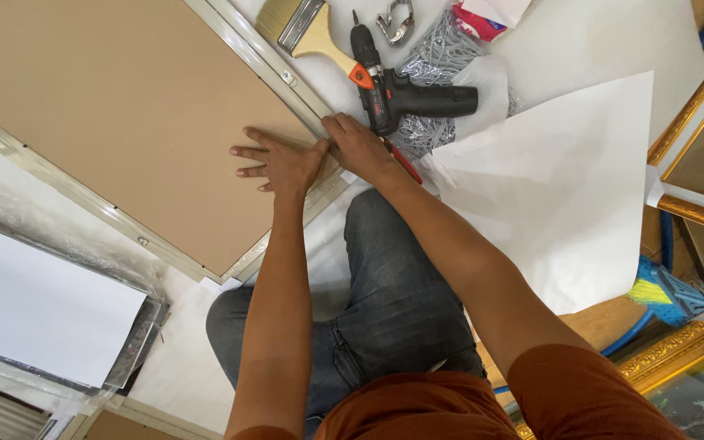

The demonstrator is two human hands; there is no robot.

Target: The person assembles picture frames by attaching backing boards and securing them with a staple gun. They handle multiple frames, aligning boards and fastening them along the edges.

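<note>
Rust-orange sleeves and grey jeans [393, 301] sit nearest, and beyond the knees the left hand [283, 163] lies open and flat on the brown backing board [124, 106] of a silver-edged picture frame [246, 61] on the floor. At its edge, the right hand [360, 147] is curled over something I cannot make out. The board could shift if the flat palm eases, and the black cordless drill [405, 94] just beside could be knocked.

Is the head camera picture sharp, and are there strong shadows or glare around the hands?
Head view: even, soft light; both hands, left hand and right hand, look sharp on the brown backing board; only faint shadows beneath them; the white paper sheet is bright without hard glare; edges bend slightly.
</note>
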